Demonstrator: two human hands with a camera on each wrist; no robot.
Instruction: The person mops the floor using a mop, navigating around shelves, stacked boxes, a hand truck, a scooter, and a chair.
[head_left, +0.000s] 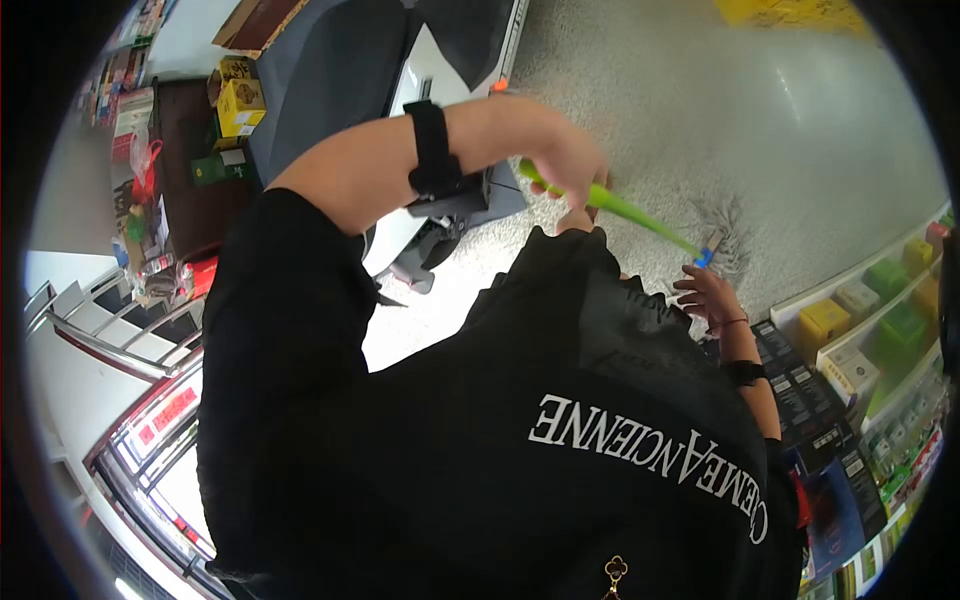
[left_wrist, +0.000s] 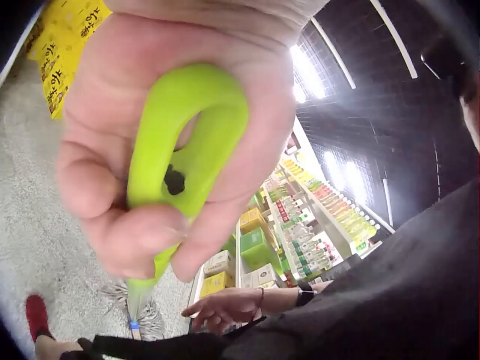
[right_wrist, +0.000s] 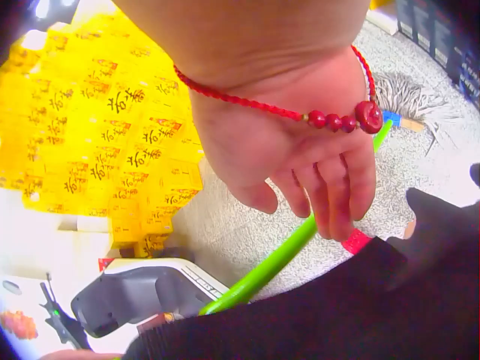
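Note:
A mop with a bright green handle (head_left: 645,215) slants down to a blue joint and a grey stringy mop head (head_left: 725,235) on the speckled floor. My left hand (head_left: 565,155) grips the handle near its top end. Up close in the left wrist view, the fingers wrap below the looped green grip (left_wrist: 217,142). My right hand (head_left: 710,298) hangs lower down, beside the blue joint in the head view, its fingers loosely bent and holding nothing. In the right wrist view those fingertips overlap the handle (right_wrist: 277,259), and a red beaded bracelet (right_wrist: 330,120) circles the wrist.
Shelves (left_wrist: 307,217) of boxes and bottles line the right side, with dark boxes (head_left: 800,390) stacked by them. Yellow cartons (right_wrist: 97,127) form a large stack. A white and grey machine (right_wrist: 142,292) stands near the handle. A red shoe (left_wrist: 36,319) is on the floor.

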